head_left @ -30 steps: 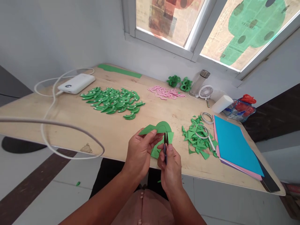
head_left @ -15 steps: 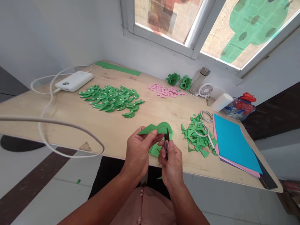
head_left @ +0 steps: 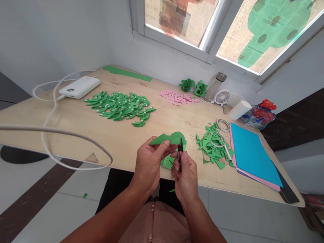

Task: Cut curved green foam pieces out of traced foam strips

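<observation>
Between thumb and fingers, my left hand (head_left: 149, 160) pinches a piece of green paper (head_left: 174, 137) with a rounded edge and faint curved lines on it. My right hand (head_left: 186, 173) is closed round a small pair of scissors (head_left: 180, 148), whose dark blades point upward at the right end of that paper. Beneath both hands more green paper (head_left: 167, 162) lies on the table, partly hidden. Beyond my left hand spreads a heap of curved green paper cutouts (head_left: 121, 106) with small white spots. To the right of my right hand is a pile of green scraps (head_left: 214, 148).
A magnifying glass (head_left: 226, 150) and a tape roll (head_left: 223, 125) lie by the scraps, beside blue sheets (head_left: 253, 153). Pink cutouts (head_left: 177, 97), a bottle (head_left: 215, 87) and a small fan (head_left: 222, 97) stand farther back. On the left are a white power bank (head_left: 80, 87) and a looping cable (head_left: 76, 130).
Almost nothing differs. The scissor blades sit slightly differently at the paper's right end, while both hands keep their hold and place.
</observation>
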The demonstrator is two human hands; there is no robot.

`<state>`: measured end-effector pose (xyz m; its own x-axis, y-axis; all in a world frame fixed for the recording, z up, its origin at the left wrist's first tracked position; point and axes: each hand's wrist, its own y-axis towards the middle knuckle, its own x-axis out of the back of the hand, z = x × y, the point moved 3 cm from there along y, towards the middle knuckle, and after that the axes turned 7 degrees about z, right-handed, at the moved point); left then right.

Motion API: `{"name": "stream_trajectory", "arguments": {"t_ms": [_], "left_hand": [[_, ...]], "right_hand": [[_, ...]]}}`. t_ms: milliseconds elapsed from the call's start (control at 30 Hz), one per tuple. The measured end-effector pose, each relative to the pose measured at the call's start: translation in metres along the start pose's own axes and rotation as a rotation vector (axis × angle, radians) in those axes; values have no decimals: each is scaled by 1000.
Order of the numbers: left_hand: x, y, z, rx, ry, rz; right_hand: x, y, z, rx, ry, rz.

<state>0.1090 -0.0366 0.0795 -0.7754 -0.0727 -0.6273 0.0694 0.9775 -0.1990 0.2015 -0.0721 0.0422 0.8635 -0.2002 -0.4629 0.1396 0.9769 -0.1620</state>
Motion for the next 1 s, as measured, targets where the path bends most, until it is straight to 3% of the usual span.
{"name": "stream_trajectory", "arguments": {"t_ms": [1000], "left_hand": [[0,-1,-1,9,-20,8]], "right_hand": [[1,-2,1,10,9,-26]]}}
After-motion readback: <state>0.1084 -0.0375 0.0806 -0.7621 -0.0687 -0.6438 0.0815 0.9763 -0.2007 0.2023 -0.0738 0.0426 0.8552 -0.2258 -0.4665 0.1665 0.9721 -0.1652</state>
